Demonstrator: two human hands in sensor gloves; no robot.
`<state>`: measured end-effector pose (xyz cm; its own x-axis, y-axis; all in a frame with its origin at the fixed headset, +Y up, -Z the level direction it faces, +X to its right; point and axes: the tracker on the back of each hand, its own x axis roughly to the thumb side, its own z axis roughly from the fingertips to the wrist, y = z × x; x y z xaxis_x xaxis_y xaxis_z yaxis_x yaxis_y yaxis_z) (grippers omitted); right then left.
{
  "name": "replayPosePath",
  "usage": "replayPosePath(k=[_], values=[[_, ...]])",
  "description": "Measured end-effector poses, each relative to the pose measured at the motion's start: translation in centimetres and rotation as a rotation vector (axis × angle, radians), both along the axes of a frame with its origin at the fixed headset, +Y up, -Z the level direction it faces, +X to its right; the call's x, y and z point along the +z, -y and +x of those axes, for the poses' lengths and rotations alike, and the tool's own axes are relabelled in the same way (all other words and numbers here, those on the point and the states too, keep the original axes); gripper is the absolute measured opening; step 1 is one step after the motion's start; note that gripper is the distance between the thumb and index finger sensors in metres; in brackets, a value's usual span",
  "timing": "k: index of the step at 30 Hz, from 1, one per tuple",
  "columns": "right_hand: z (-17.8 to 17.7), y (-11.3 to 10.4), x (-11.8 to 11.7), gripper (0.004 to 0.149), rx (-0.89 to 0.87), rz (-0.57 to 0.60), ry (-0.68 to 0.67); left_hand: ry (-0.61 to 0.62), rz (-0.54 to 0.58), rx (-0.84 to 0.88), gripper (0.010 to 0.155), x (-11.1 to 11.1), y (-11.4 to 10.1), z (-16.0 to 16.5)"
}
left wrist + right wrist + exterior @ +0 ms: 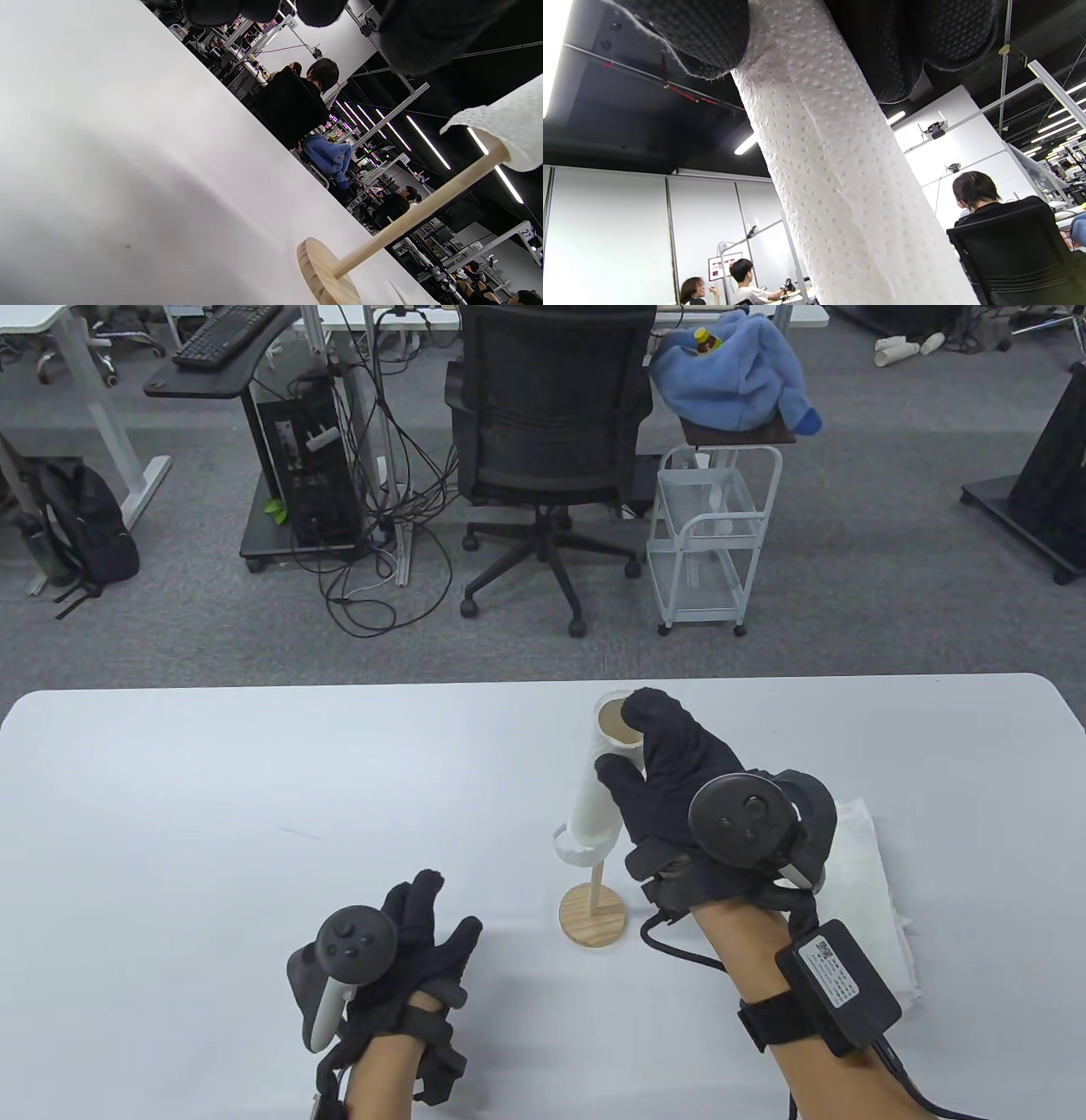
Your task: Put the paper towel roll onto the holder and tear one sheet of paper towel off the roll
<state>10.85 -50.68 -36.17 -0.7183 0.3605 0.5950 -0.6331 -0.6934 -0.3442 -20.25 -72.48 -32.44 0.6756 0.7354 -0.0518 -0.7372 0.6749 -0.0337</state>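
Right hand [679, 797] fingers [653, 717] curl around the paper towel roll [598, 789], thumb opposite.

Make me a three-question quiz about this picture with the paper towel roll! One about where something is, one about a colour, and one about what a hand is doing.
1. Where is the bottom of the paper towel roll?
A. Flat on the table
B. On the upper part of the holder's stick, above the base
C. Off the table

2. What colour is the holder's round base?
A. Light wood
B. Blue
C. Black

3. What is the right hand doing?
A. Lying flat on the table
B. Holding the folded towels
C. Gripping the roll

Answers:
1. B, the left wrist view shows the stick entering the roll's bottom, with bare stick below.
2. A, the base looks pale wooden in the table view.
3. C, its fingers curl around the roll's upper part, while the left hand holds nothing.
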Motion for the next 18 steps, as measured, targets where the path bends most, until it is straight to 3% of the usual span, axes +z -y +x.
replayPosePath(k=[18], values=[[0.3,3.8,-0.7,0.066,0.029,-0.063,0.016,0.013,-0.023,0.009,0.076,0.0,0.1,0.1]])
